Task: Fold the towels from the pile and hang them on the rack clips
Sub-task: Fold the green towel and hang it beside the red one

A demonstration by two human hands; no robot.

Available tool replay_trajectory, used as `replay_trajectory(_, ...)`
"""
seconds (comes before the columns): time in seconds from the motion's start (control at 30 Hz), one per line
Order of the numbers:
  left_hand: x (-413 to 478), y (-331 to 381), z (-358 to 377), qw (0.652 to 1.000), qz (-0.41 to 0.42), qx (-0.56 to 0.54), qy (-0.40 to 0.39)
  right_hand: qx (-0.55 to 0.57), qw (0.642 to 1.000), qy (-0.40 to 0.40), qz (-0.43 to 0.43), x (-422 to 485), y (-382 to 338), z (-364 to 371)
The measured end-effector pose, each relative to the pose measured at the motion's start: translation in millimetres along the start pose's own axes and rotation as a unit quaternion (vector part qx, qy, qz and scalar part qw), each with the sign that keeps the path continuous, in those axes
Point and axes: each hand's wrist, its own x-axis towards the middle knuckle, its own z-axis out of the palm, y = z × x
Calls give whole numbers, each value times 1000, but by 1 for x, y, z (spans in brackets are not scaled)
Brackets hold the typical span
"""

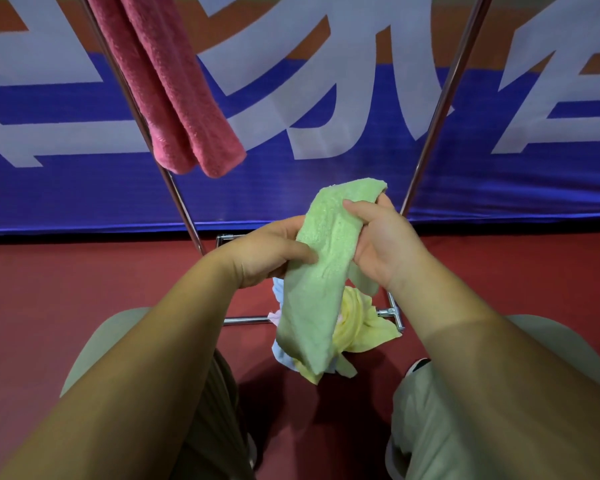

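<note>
seated at the rack, your left hand (267, 252) and right hand (383, 244) both pinch the half-folded green towel (321, 271) above the floor pile (355, 327); align its edges squarely before clipping beside the pink towel (174, 88).

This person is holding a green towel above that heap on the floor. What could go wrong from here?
1. The left hand and right hand grip only the upper part of the green towel. Its long lower end hangs loose, so the fold might come undone.
2. That loose end dangles over the pile and could snag another towel.
3. Raising it to the rack might brush the pink towel already hanging.
</note>
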Motion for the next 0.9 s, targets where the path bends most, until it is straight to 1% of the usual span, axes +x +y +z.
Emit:
replay_trajectory(0.13, 7, -6, 1, 998, -21, 40, 51, 18, 1000, 5, -4, 4, 1, -4)
replay_trajectory(0.2, 10, -9, 1, 994, -25, 39, 97, 26, 1000, 2, 2, 6, 2, -5)
replay_trajectory(0.27, 12, -9, 3, 985, -13, 76, 152, 33, 999, 7, 4, 6, 2, -5)
replay_trajectory(0.33, 14, -9, 6, 964, -4, 163, 211, 43, 999, 18, -1, 7, 2, -4)
replay_trajectory(0.4, 14, -9, 10, 921, -18, 275, 277, 51, 998, 34, -9, 7, 3, -3)
replay_trajectory(0.43, 12, -8, 13, 901, -34, 316, 295, 52, 998, 41, -14, 8, 3, -2)
replay_trajectory(0.47, 10, -7, 16, 893, -46, 338, 292, 52, 998, 43, -19, 7, 4, -1)
replay_trajectory(0.5, 8, -7, 20, 899, -47, 344, 269, 51, 998, 41, -25, 7, 4, 0)
replay_trajectory(0.53, 5, -7, 25, 912, -34, 337, 230, 52, 998, 34, -31, 6, 5, 1)
replay_trajectory(0.6, 0, -6, 37, 940, 13, 311, 142, 62, 997, 11, -41, 4, 7, 5)
replay_trajectory(0.63, 0, -5, 43, 947, 40, 294, 119, 69, 997, -1, -44, 3, 8, 8)
replay_trajectory(0.7, 4, -5, 51, 963, 94, 230, 107, 78, 995, -21, -50, 2, 9, 13)
replay_trajectory(0.73, 9, -8, 53, 964, 121, 206, 118, 80, 995, -28, -52, 1, 9, 15)
replay_trajectory(0.8, 16, -8, 57, 953, 149, 200, 174, 85, 994, -37, -51, 0, 7, 18)
replay_trajectory(0.83, 18, -6, 57, 944, 137, 208, 214, 86, 994, -45, -47, -1, 6, 18)
replay_trajectory(0.9, 16, -2, 54, 922, 83, 220, 307, 87, 993, -62, -40, -3, 1, 17)
